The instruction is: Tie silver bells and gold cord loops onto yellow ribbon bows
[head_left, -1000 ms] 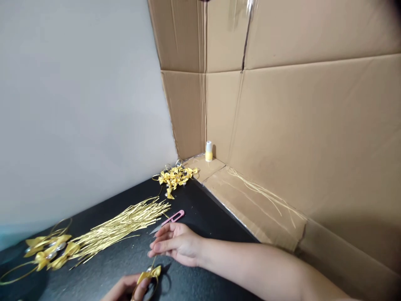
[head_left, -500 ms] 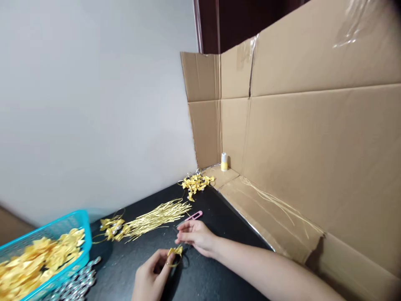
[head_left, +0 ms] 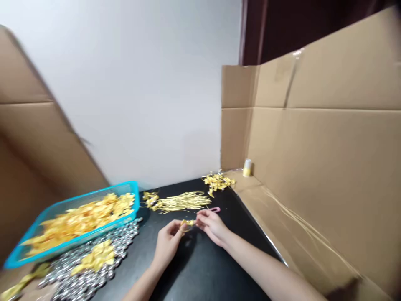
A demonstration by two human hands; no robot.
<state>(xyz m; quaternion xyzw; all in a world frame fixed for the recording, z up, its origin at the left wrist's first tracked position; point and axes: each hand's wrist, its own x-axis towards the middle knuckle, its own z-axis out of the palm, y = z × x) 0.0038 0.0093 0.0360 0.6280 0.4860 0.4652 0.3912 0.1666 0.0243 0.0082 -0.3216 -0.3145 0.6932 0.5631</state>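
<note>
Worktop: black (head_left: 200, 276), a pale wall (head_left: 150, 92) along its far edge and cardboard (head_left: 328, 159) along its right edge.
Near left: silver beads (head_left: 122, 240) spread out, loose yellow pieces (head_left: 97, 256) lying on top.
Left hand (head_left: 167, 242): thumb and fingers pinching a gold bow (head_left: 188, 223) with a thin ring.
Bow: held between the hands, mid-worktop.
Right hand (head_left: 213, 227): fingers curled at the bow's right end — blur hides whether they grip anything.
Basket: turquoise (head_left: 133, 182), toward the left edge beyond the beads, holding yellow pieces.
Pink snips (head_left: 215, 209): just beyond the right hand.
Gold strands (head_left: 184, 201): bundled near the far edge — a small bow cluster (head_left: 151, 200) at their left end.
Bow pile (head_left: 217, 182): far right corner.
</note>
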